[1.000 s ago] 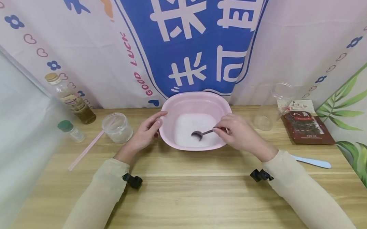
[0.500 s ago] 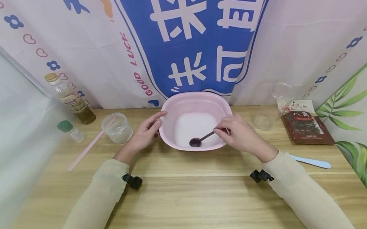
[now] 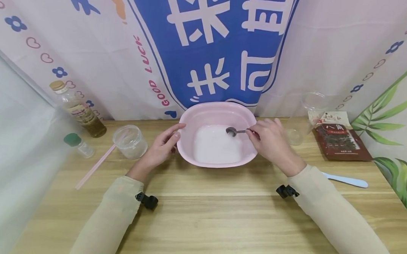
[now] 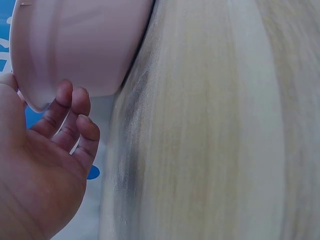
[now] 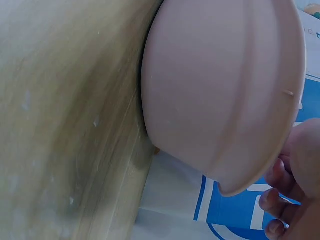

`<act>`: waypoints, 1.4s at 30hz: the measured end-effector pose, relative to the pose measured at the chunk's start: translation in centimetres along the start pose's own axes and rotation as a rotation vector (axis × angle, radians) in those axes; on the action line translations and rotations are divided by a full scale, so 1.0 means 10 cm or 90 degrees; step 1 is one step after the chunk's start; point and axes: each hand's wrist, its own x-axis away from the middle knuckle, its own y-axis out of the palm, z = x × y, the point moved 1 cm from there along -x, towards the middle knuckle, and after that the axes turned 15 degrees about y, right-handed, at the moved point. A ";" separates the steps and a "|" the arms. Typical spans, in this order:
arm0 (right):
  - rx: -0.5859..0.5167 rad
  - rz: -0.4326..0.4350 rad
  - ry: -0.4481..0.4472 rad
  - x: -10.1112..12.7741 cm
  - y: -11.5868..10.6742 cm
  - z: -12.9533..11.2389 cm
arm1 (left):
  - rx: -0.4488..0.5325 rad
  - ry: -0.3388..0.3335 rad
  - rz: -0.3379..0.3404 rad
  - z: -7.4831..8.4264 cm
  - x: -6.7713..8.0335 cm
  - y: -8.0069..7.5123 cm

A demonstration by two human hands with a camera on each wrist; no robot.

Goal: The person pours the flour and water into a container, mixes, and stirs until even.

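While the right hand pinches the handle of a small dark spoon between thumb and curled fingertips, the spoon's bowl hangs over the far right part of a pink basin, just above the centre of the head view. White liquid lies in the bottom of the basin; whether the spoon touches it cannot be told. The left hand, left of centre, holds nothing: its thumb lies along the basin's left rim and its fingers rest loosely curled against the outer wall, as the left wrist view shows at its left edge.

Stirring well here seems to call for a light pinch, slow circles kept low and away from the rim, and steady pressure from the bracing hand so the basin does not slide or slop.

Outward from the hands, a wooden table fills the lower half of the frame. At left stand a clear cup, a pink straw, a small green-capped jar and a bottle of amber liquid. At right stand a clear tumbler, a dark red packet and a pale blue spatula. A blue and white banner hangs behind.
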 end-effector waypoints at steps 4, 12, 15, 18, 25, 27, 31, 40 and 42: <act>-0.042 0.010 0.018 0.00 0.01 -0.03 | 0.002 -0.004 0.001 0.00 0.01 0.00; -0.142 -0.036 0.066 -0.04 0.07 -0.16 | 0.004 -0.004 0.000 -0.01 0.00 0.00; -0.149 -0.056 0.079 -0.08 0.11 -0.21 | 0.003 -0.001 -0.001 -0.01 0.01 0.00; -0.139 -0.073 0.097 -0.11 0.15 -0.25 | 0.004 -0.001 -0.001 -0.01 0.01 0.01; -0.088 -0.096 0.149 -0.15 0.16 -0.21 | -0.001 -0.006 -0.004 -0.01 0.01 0.01; -0.078 -0.089 0.161 -0.16 0.14 -0.19 | -0.001 -0.004 -0.003 -0.01 0.01 0.01; -0.056 -0.068 0.181 -0.16 0.09 -0.15 | -0.006 -0.005 -0.007 0.00 0.00 0.00; -0.070 -0.055 0.204 -0.15 0.06 -0.12 | -0.015 -0.008 -0.009 0.01 0.01 0.00; -0.094 -0.049 0.205 -0.14 0.05 -0.12 | -0.015 -0.006 -0.010 0.02 0.01 -0.01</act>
